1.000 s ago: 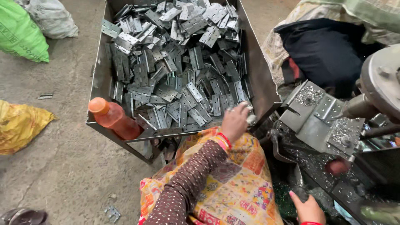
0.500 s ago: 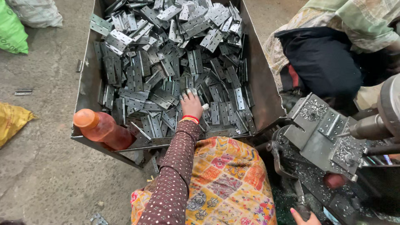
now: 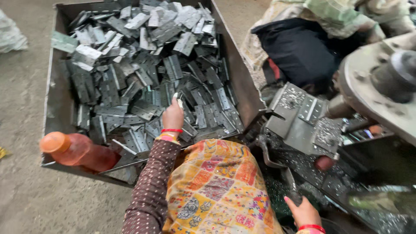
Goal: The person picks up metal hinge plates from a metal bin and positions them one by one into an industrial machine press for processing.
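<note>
My left hand (image 3: pixel 173 118) reaches into a rusty metal bin (image 3: pixel 55 108) and rests on a heap of grey metal hinge plates (image 3: pixel 143 73). Its fingers curl down into the plates, one fingertip wrapped in something pale. The hand's back hides what the fingers hold. A red bangle and a dotted brown sleeve (image 3: pixel 149 190) cover that wrist and arm. My right hand (image 3: pixel 304 212), with pink nails and a red bangle, lies low beside the dark base of a press machine (image 3: pixel 303 121), fingers apart and touching it. A patterned orange cloth (image 3: pixel 216 186) covers my lap.
An orange plastic bottle (image 3: pixel 76 149) lies on the bin's near left corner. The greasy press machine has a big flywheel (image 3: pixel 381 82) at the right and metal shavings below. A person in dark clothing (image 3: pixel 303 47) sits behind it. Bare concrete floor (image 3: pixel 26 195) lies to the left.
My left hand went from the bin's near right edge into the middle of the plate heap. The view has swung left and closer. My right hand stays low by the machine.
</note>
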